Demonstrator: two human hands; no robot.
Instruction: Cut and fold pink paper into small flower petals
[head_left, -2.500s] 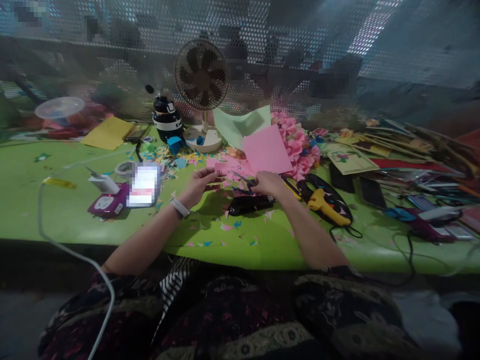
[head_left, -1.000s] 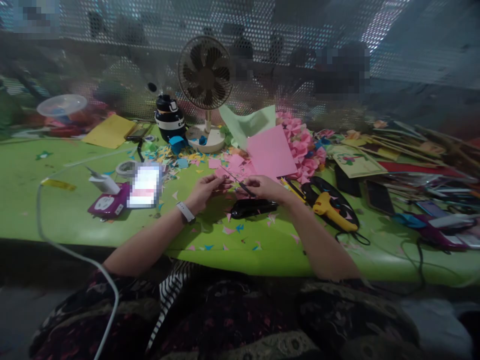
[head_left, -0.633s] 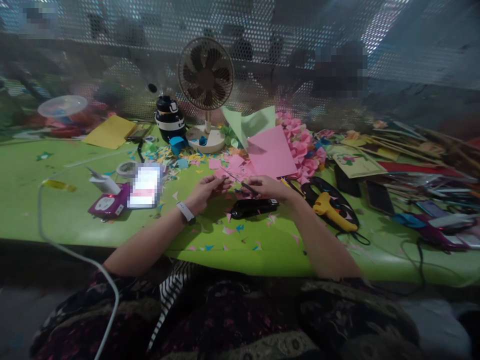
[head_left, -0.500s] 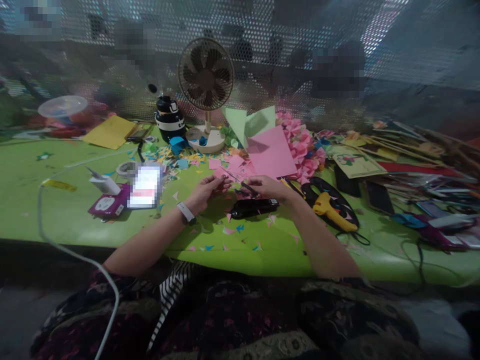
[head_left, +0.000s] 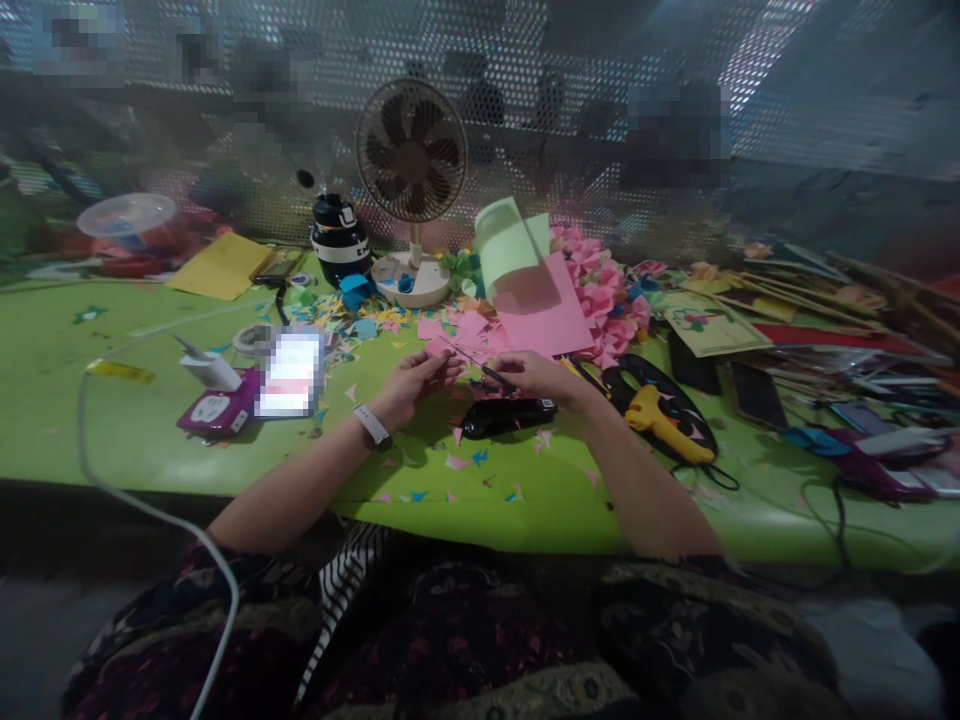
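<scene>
Over the middle of the green table (head_left: pixel 525 510), my left hand (head_left: pixel 420 383) has its thumb and fingers pressed together; whatever is between them is too small to make out. My right hand (head_left: pixel 536 375) is closed round a thin dark tool (head_left: pixel 491 372), which looks like tweezers or slim scissors, its tip pointing toward my left fingers. Below the hands lies a glossy black object (head_left: pixel 510 416). Pink paper scraps (head_left: pixel 471 327) are spread behind them. A pink sheet (head_left: pixel 540 310) lies beyond my right hand, with a curled light green sheet (head_left: pixel 506 245) on it.
A fan (head_left: pixel 411 150) and a black bottle (head_left: pixel 340 240) stand at the back. Pink paper flowers (head_left: pixel 596 290) are heaped behind the right hand. A yellow glue gun (head_left: pixel 667 425) lies right; a lit phone (head_left: pixel 289 372) and purple box (head_left: pixel 217 408) lie left. A white cable (head_left: pixel 161 515) crosses the left edge.
The light green sheet has lifted and curled over toward the right, above the pink sheet. Both hands and the dark tool have stayed almost in place.
</scene>
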